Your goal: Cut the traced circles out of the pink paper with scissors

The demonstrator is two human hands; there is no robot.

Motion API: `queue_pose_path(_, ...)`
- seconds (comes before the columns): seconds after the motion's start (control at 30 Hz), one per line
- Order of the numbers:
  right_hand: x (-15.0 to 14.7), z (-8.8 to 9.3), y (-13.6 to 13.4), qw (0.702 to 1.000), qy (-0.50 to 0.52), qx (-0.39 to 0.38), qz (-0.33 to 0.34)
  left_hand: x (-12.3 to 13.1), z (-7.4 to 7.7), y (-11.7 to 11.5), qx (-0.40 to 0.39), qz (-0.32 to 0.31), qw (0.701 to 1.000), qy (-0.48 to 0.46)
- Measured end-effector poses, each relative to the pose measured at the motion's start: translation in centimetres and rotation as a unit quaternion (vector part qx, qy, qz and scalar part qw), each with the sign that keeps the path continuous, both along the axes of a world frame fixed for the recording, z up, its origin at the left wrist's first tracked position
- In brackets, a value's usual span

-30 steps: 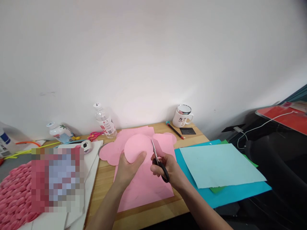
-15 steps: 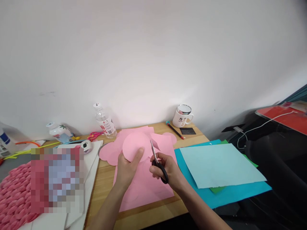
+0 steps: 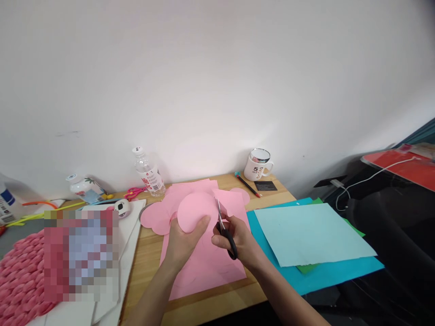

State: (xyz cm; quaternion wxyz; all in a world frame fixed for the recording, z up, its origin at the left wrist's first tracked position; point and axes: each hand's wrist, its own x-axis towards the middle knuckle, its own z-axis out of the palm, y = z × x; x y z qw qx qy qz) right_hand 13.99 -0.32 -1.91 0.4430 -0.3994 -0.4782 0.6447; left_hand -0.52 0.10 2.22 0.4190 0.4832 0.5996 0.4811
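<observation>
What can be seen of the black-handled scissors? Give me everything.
The scissors have black handles, plastic by their look, and slim, shiny blades that look like metal. The right hand holds them by the handles, blades pointing away from the person and slightly left. The blades are at the right edge of the round pink paper piece; whether they touch it, or how far they are open, I cannot tell. Fingers partly hide the handles.
</observation>
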Motion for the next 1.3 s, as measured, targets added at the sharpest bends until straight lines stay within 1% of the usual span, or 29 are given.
queue_pose_path(0.17,-0.1,0.1,-0.1,1.000,0.005,-0.004,-0.005,-0.2,-0.1,0.1,0.007,-0.023,1.000,0.011)
queue_pose_path(0.37,-0.1,-0.6,0.1,1.000,0.015,0.004,0.000,-0.2,-0.1,0.1,0.017,-0.036,0.999,0.014)
queue_pose_path(0.47,-0.1,-0.6,0.1,1.000,0.009,0.008,-0.002,-0.3,-0.2,0.2,0.021,-0.041,0.999,0.016)
queue_pose_path(0.63,-0.1,-0.4,0.0,1.000,-0.011,-0.011,-0.011,-0.5,-0.3,0.4,0.021,-0.033,0.999,0.005)
queue_pose_path(0.97,-0.1,-0.3,0.1,1.000,-0.029,-0.004,-0.006,-0.7,-0.4,0.4,0.012,-0.021,1.000,0.017)
queue_pose_path(1.2,-0.1,0.3,-0.2,0.999,-0.048,-0.021,-0.014,-0.9,-1.0,0.6,0.035,-0.019,0.999,0.023)
queue_pose_path(1.3,-0.3,0.3,-0.3,0.998,-0.051,-0.028,-0.013,-0.9,-1.4,0.6,0.038,0.005,0.999,0.023)
